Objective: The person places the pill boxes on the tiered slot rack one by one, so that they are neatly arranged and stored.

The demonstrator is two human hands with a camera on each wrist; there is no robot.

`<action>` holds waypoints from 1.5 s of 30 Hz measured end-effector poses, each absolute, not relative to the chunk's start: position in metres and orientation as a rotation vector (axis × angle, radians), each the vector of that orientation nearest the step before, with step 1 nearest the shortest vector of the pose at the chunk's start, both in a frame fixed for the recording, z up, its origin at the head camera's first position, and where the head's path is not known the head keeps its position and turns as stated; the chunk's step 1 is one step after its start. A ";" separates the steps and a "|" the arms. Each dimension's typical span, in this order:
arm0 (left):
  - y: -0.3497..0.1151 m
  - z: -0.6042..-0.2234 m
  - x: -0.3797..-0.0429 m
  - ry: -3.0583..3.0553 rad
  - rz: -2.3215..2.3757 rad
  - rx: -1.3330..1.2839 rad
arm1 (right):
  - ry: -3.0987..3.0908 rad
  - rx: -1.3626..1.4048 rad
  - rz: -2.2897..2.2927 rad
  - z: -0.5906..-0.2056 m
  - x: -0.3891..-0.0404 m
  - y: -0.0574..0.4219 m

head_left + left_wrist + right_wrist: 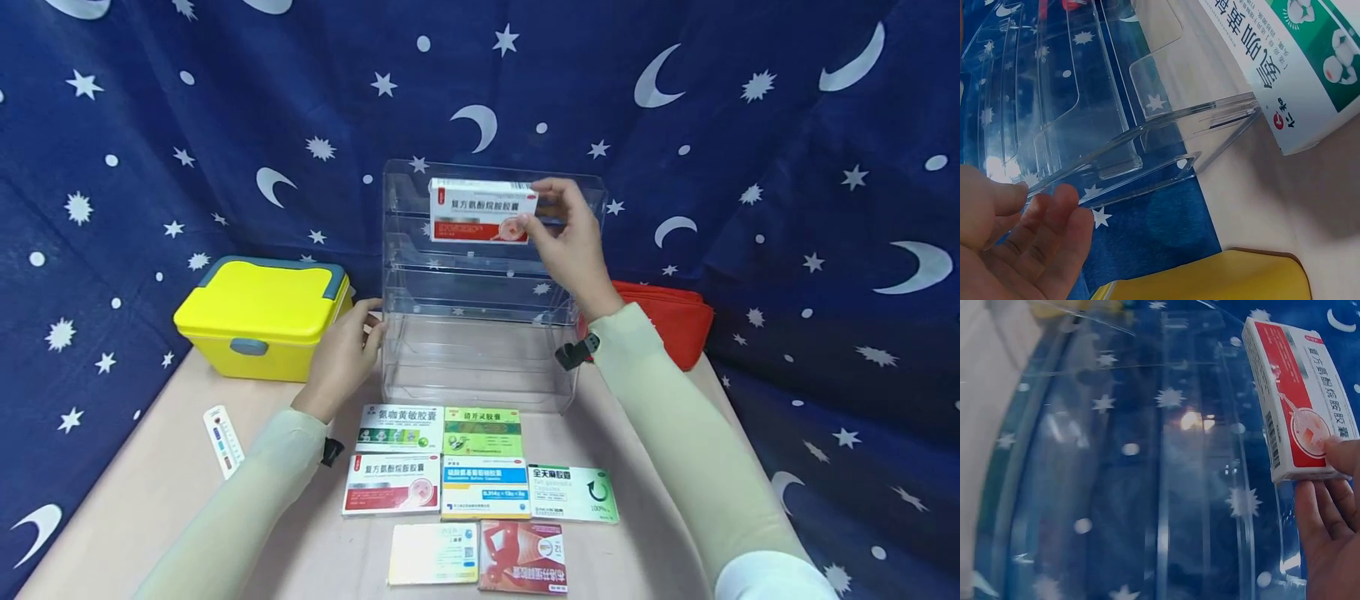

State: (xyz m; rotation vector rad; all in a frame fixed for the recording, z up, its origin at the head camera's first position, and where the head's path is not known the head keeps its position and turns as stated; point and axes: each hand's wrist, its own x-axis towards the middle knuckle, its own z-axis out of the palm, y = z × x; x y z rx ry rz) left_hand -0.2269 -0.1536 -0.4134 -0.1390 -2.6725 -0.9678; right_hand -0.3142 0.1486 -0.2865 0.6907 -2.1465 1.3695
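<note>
My right hand (573, 246) pinches a red-and-white medicine box (480, 212) by its right end, thumb on the printed front. The box is held upright before the top tier of a clear plastic tiered rack (480, 333). In the right wrist view, the same box (1300, 394) stands between thumb and fingers, its barcode end showing. My left hand (347, 354) is at the rack's left side; the left wrist view has its thumb and fingertips gripping the clear edge (1110, 140). Below the rack lie a green-and-white box (400, 428) and a lime-green box (482, 432).
More medicine boxes lie nearer: a red-and-white one (392, 485), a blue-and-white one (485, 487), a green-lettered one (573, 493), a pale one (432, 553) and a red one (523, 557). A yellow case (262, 312), thermometer card (223, 440) and red pouch (675, 325) flank the rack.
</note>
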 end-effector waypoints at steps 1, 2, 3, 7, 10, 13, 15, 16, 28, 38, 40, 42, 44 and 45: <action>-0.153 -0.413 -0.227 -2.675 -0.968 -0.140 | -2.147 0.666 1.370 -0.282 -0.323 0.146; -0.153 -0.413 -0.227 -2.679 -0.969 -0.141 | -2.148 0.644 1.367 -0.278 -0.331 0.143; -0.153 -0.413 -0.227 -2.684 -0.966 -0.140 | -2.154 0.622 1.360 -0.274 -0.337 0.140; -0.153 -0.413 -0.227 -2.696 -0.958 -0.130 | -2.161 0.558 1.339 -0.263 -0.353 0.128; -0.153 -0.413 -0.227 -2.691 -0.953 -0.125 | -2.169 0.546 1.297 -0.258 -0.358 0.118; -0.155 -0.413 -0.227 -2.677 -0.949 -0.138 | -2.173 0.566 1.250 -0.257 -0.361 0.110; -0.156 -0.414 -0.227 -2.668 -0.948 -0.146 | -2.180 0.589 1.219 -0.258 -0.362 0.104; -0.156 -0.414 -0.227 -2.666 -0.948 -0.150 | -2.184 0.596 1.213 -0.258 -0.363 0.102; -0.156 -0.415 -0.227 -2.673 -0.932 -0.153 | -2.263 0.600 1.139 -0.265 -0.370 0.090; -0.155 -0.415 -0.227 -2.685 -0.934 -0.138 | -2.280 0.602 1.087 -0.274 -0.371 0.090; -0.155 -0.415 -0.227 -2.686 -0.929 -0.138 | -2.291 0.591 1.082 -0.274 -0.371 0.090; -0.155 -0.415 -0.227 -2.685 -0.925 -0.136 | -2.302 0.588 1.070 -0.274 -0.371 0.090; -0.155 -0.415 -0.227 -2.686 -0.921 -0.136 | -2.310 0.587 1.062 -0.274 -0.371 0.090; -0.155 -0.415 -0.227 -2.686 -0.920 -0.135 | -2.310 0.588 1.063 -0.274 -0.371 0.090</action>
